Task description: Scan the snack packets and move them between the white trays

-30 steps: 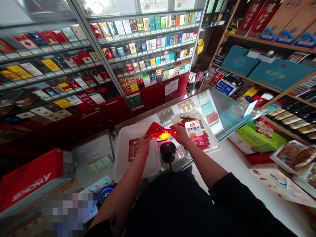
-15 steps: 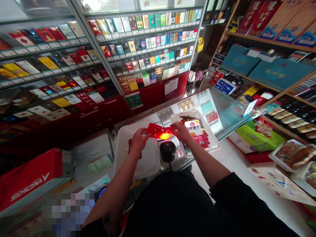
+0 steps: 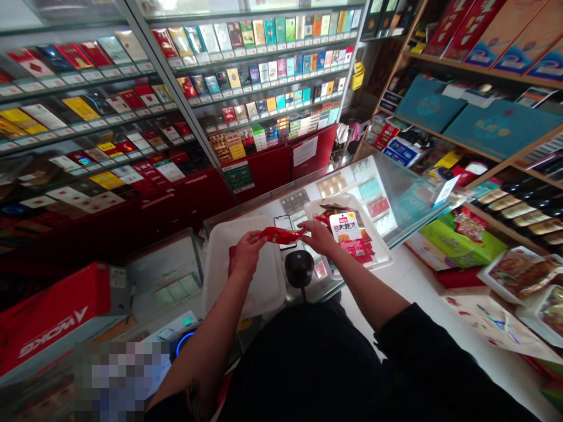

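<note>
A shiny red snack packet (image 3: 282, 235) is stretched between my two hands above the counter. My left hand (image 3: 250, 249) pinches its left end, over the white tray (image 3: 264, 293) on the left. At the packet's right end, the fingers of my right hand (image 3: 318, 237) are closed on it. Just below the packet stands a black barcode scanner (image 3: 299, 268), its cable running toward me. Behind the packet lies a phone (image 3: 282, 223) with a lit screen, partly covered. Inside the left tray, a dark red packet (image 3: 231, 261) is mostly hidden by my left arm.
On the right, a second white tray (image 3: 386, 258) holds several snack packets, with a white-and-red packet (image 3: 349, 234) on top. Both trays rest on the glass counter (image 3: 398, 202). A red box (image 3: 57, 316) stands at left. Shelves of cigarette packs (image 3: 264, 73) line the back.
The red packet has tilted flatter, and the bright scanner light on it is gone. More of the phone now shows behind it. Both hands still grip the packet's ends.
</note>
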Demonstrator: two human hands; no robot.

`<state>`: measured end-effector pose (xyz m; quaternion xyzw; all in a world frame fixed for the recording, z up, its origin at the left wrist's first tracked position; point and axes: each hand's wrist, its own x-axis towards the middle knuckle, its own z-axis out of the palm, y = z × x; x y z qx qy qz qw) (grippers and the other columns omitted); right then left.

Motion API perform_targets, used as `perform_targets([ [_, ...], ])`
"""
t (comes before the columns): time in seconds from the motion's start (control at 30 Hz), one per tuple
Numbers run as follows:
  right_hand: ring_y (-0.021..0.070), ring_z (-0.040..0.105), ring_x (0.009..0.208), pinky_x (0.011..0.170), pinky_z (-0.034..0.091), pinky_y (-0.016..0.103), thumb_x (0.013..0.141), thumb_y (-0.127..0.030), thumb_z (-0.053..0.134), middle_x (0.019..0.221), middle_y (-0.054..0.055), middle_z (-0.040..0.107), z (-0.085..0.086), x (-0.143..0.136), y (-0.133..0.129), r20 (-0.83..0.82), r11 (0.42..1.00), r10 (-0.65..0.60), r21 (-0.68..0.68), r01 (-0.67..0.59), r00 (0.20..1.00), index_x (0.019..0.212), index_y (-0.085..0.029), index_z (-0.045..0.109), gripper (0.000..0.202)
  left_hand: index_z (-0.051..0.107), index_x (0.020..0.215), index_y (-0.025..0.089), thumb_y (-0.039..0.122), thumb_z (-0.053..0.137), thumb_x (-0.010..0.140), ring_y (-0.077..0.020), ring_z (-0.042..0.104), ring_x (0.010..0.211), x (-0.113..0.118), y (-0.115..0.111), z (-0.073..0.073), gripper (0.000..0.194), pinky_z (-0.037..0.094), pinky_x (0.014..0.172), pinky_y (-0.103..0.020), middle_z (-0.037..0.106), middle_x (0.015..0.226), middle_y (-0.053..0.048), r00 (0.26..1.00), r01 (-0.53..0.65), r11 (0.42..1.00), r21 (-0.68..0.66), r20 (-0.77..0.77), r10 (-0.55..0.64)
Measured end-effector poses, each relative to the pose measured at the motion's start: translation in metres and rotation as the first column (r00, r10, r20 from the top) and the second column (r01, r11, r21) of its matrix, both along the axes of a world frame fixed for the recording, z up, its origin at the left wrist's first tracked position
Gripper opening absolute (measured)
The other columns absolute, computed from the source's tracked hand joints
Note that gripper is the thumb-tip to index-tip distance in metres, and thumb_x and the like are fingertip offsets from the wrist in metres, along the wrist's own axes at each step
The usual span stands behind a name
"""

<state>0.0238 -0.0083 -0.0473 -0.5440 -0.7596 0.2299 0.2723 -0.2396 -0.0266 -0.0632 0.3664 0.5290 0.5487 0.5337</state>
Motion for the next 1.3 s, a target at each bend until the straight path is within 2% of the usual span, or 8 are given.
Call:
perform_targets([
  [0.17,0.0223,0.069,0.104,0.099,0.051,0.038,0.079,-0.005,0.066,0.110,0.008,0.077,0.004,-0.002,0.001,-0.040,1.000,-0.011,0.001,0.011,0.999,0.113,-0.019,0.075,0.037,0.067,0.097,0.016,0.037,0.090,0.060,-0.0187,0.073,0.079,-0.004,-0.002,0.006,0.048,0.053,0.077,-0.031,0.079,0.090,-0.007,0.998,0.005,1.000,-0.018,0.064,-0.004],
  [0.27,0.0215,0.069,0.098,0.095,0.051,0.037,0.082,-0.011,0.069,0.106,0.007,0.077,0.018,-0.006,0.001,-0.080,1.000,-0.030,0.004,0.030,0.996,0.112,-0.019,0.073,0.031,0.067,0.098,0.016,0.037,0.090,0.061,-0.0196,0.073,0.080,-0.011,-0.005,0.020,0.048,0.054,0.077,-0.031,0.079,0.093,-0.007,0.999,0.022,1.000,-0.004,0.042,-0.022],
  [0.43,0.0213,0.068,0.095,0.090,0.049,0.034,0.085,-0.015,0.070,0.104,0.006,0.076,0.044,-0.029,-0.004,-0.039,0.998,0.065,0.000,-0.065,0.997,0.113,-0.019,0.070,0.028,0.066,0.102,0.017,0.036,0.088,0.063,-0.0181,0.071,0.071,-0.036,-0.012,0.042,0.048,0.055,0.070,-0.031,0.078,0.090,-0.005,1.000,0.008,1.000,-0.010,0.001,-0.008],
  [0.57,0.0225,0.065,0.099,0.093,0.046,0.034,0.083,-0.011,0.067,0.099,0.006,0.075,0.056,-0.058,-0.014,0.056,0.990,0.143,0.008,-0.143,0.988,0.116,-0.017,0.069,0.034,0.065,0.102,0.017,0.037,0.087,0.062,-0.0179,0.070,0.071,-0.063,-0.018,0.045,0.050,0.053,0.069,-0.029,0.076,0.087,-0.004,0.993,-0.054,0.998,-0.020,-0.106,0.052],
  [0.83,0.0261,0.063,0.106,0.097,0.043,0.036,0.087,-0.014,0.060,0.106,0.013,0.073,0.064,-0.105,-0.042,0.264,0.958,0.268,0.025,-0.284,0.927,0.128,-0.016,0.066,0.041,0.068,0.105,0.016,0.042,0.080,0.067,-0.0217,0.073,0.086,-0.100,-0.047,0.055,0.048,0.054,0.085,-0.034,0.078,0.096,-0.008,0.921,-0.135,0.991,-0.012,-0.371,0.121],
  [1.03,0.0265,0.066,0.099,0.096,0.044,0.037,0.088,-0.016,0.059,0.101,0.013,0.073,0.064,-0.128,-0.070,0.333,0.914,0.383,-0.002,-0.406,0.861,0.127,-0.015,0.063,0.038,0.070,0.105,0.019,0.044,0.074,0.072,-0.0243,0.073,0.083,-0.116,-0.068,0.057,0.042,0.054,0.079,-0.035,0.079,0.089,-0.007,0.774,-0.167,0.983,-0.079,-0.627,0.081],
  [1.17,0.0275,0.066,0.097,0.096,0.044,0.040,0.090,-0.019,0.059,0.102,0.015,0.073,0.063,-0.134,-0.085,0.360,0.911,0.389,-0.013,-0.412,0.848,0.131,-0.014,0.059,0.041,0.071,0.102,0.020,0.040,0.070,0.074,-0.0261,0.074,0.082,-0.119,-0.074,0.055,0.034,0.053,0.077,-0.035,0.080,0.088,-0.008,0.672,-0.167,0.977,-0.129,-0.740,0.017],
  [1.3,0.0268,0.067,0.097,0.095,0.043,0.039,0.091,-0.018,0.059,0.101,0.013,0.074,0.065,-0.130,-0.095,0.360,0.914,0.384,-0.017,-0.405,0.850,0.128,-0.014,0.059,0.037,0.070,0.109,0.018,0.043,0.068,0.077,-0.0282,0.074,0.091,-0.117,-0.078,0.051,0.040,0.053,0.086,-0.039,0.079,0.099,-0.011,0.566,-0.186,0.976,-0.110,-0.824,0.016],
])
